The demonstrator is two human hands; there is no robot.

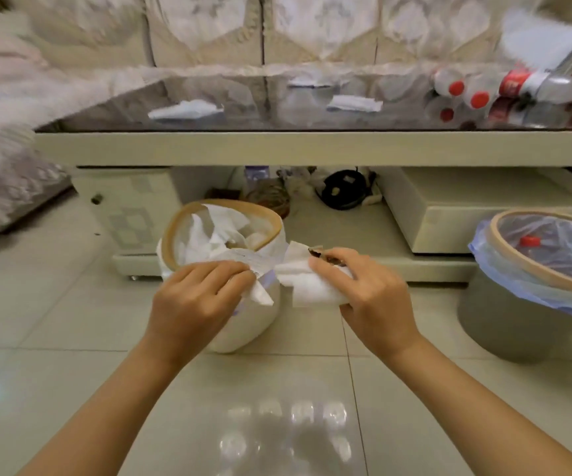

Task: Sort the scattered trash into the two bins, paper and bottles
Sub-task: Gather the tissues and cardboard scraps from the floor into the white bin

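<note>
My left hand (196, 297) grips a crumpled white paper (260, 295) at the near rim of the white bin (260, 321), which holds crumpled papers (215, 235). My right hand (367, 297) grips another white tissue (308, 286) just right of that bin. A grey bin (511, 321) with a blue liner stands at the right, a red-capped bottle (532, 242) inside. On the glass table (277, 142) lie two papers (188, 109) (353, 104) and several red-capped bottles (483, 94).
The low table has a shelf underneath with a black cable (341, 190) and small clutter. A sofa (9, 159) with a lace cover sits at the left. The floor is glossy pale tile (277, 407).
</note>
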